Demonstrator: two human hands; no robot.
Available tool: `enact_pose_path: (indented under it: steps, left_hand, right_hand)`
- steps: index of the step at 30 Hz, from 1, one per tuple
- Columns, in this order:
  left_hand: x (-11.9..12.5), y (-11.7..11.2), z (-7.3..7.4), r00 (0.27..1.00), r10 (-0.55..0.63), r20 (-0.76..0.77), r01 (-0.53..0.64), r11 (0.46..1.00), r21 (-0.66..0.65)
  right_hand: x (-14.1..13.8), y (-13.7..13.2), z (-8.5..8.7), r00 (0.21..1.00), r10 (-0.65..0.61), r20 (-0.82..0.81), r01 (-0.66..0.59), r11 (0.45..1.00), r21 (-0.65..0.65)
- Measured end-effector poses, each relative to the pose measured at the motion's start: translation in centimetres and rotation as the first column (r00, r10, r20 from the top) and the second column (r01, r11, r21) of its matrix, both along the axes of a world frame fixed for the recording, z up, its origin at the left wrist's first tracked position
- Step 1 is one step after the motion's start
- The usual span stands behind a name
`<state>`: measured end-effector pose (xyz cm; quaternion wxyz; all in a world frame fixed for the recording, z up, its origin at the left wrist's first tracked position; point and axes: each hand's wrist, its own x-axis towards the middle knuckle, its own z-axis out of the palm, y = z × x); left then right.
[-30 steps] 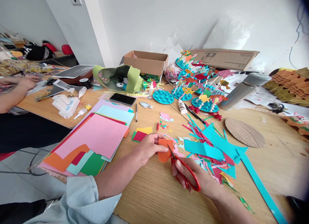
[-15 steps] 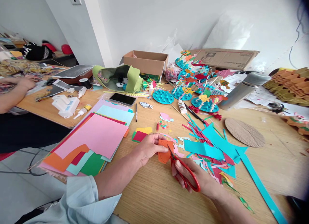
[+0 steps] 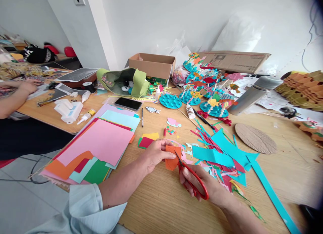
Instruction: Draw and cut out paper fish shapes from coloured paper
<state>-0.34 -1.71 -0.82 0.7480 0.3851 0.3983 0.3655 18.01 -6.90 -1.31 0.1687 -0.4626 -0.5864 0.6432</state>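
Note:
My left hand (image 3: 155,156) pinches a piece of orange paper (image 3: 172,162) above the wooden table (image 3: 153,207). My right hand (image 3: 196,182) grips red-handled scissors (image 3: 194,181), with the blades at the paper's right edge. The tips of the blades are hidden against the paper. Beside my left hand lies a stack of coloured paper sheets (image 3: 96,148), pink on top. Right of the scissors is a heap of teal and red paper offcuts (image 3: 218,158).
A co-worker's hand (image 3: 26,87) works at the far left. On the table stand a black phone (image 3: 128,104), glue bottles (image 3: 87,115), a steel flask (image 3: 254,95), a cardboard box (image 3: 151,65), teal paper crafts (image 3: 170,101) and a cardboard disc (image 3: 255,138).
The scissors have shifted slightly along the orange paper, and the paper's cut edge looks a little different. Both hands stay in nearly the same place.

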Motion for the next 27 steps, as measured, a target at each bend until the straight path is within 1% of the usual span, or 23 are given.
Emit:
enact_pose_path:
  steps: [8,12,17,27]
  left_hand:
    - [-0.1,0.06,-0.42,0.999,0.034,-0.003,-0.034,0.999,0.001]
    - [-0.05,0.05,-0.37,1.0,0.022,-0.015,-0.022,1.0,0.022]
    - [0.02,-0.01,-0.27,1.0,0.011,-0.013,-0.011,1.0,0.014]
    - [-0.05,0.06,-0.57,1.0,0.026,-0.018,-0.026,1.0,0.005]
  right_hand:
    - [0.17,0.01,-0.29,1.0,-0.005,0.006,0.005,1.0,-0.005]
    - [0.04,-0.03,-0.11,1.0,-0.005,0.014,0.005,1.0,-0.02]
    - [-0.12,-0.03,0.12,1.0,-0.015,0.027,0.016,0.999,-0.039]
    - [0.03,-0.06,-0.12,1.0,0.004,0.011,-0.004,1.0,-0.004]
